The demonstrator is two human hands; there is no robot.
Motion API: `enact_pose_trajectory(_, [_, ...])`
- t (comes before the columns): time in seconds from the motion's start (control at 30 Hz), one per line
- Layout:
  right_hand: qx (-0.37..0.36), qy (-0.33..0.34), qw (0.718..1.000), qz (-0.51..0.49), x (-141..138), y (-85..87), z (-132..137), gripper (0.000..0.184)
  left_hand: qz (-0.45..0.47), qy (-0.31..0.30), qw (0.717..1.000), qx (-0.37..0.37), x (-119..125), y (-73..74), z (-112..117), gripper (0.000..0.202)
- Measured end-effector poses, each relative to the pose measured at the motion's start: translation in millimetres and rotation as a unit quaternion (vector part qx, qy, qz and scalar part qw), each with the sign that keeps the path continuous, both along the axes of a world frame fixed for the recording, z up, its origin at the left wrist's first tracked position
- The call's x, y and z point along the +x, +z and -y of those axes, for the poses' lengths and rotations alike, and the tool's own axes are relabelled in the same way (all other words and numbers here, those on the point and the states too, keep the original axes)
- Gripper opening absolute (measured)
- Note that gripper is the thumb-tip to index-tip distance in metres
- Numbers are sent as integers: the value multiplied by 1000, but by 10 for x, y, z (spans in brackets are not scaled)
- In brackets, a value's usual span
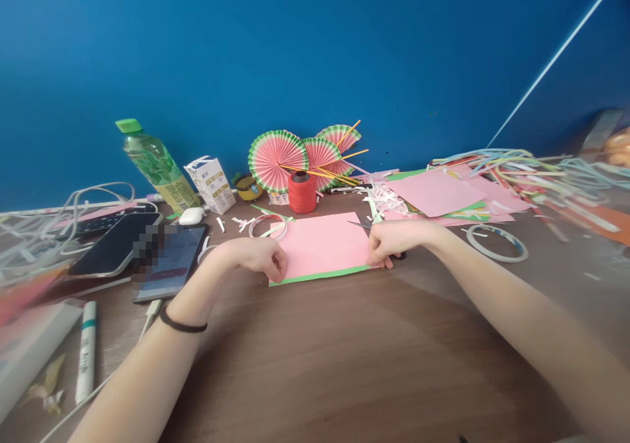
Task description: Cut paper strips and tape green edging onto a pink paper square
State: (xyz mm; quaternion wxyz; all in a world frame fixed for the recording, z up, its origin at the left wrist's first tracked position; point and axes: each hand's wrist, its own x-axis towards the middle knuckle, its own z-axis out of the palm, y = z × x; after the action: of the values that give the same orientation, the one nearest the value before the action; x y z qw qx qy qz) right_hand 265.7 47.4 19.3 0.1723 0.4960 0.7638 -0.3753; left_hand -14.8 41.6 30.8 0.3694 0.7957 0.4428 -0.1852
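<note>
A pink sheet of paper (319,243) with a green strip (319,275) along its near edge lies on the brown table. My left hand (263,257) is closed at its near left corner, fingers curled on the edge. At the near right corner my right hand (391,241) pinches the sheet. Scissor blades (358,224) show just behind that hand, and the rest of the scissors is mostly hidden. A roll of double-sided tape (283,236) touches the sheet's far left side. Past the sheet stands a spool of red thread (302,197).
Folded watermelon-coloured paper fans (278,157) lean by the blue wall. To the left are a green bottle (160,167), a small carton (211,184), phones (115,243) and a marker (87,351). Rightward lie pink sheets (436,190), paper strips (516,167) and another tape roll (497,257).
</note>
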Motion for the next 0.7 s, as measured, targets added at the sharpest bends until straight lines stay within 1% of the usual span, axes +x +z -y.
enact_pose_trajectory(0.17, [2,-2,1000,1,0,-7,-1,34,2,-4,1000,-2,-3,-7,-7,13])
enact_pose_trajectory(0.3, [3,-5,1000,6,-4,-3,5,35,-2,-10,1000,10,-4,-5,-4,13])
enact_pose_trajectory(0.7, [4,-6,1000,8,-12,8,13,34,-9,-7,1000,10,-3,-5,1,13])
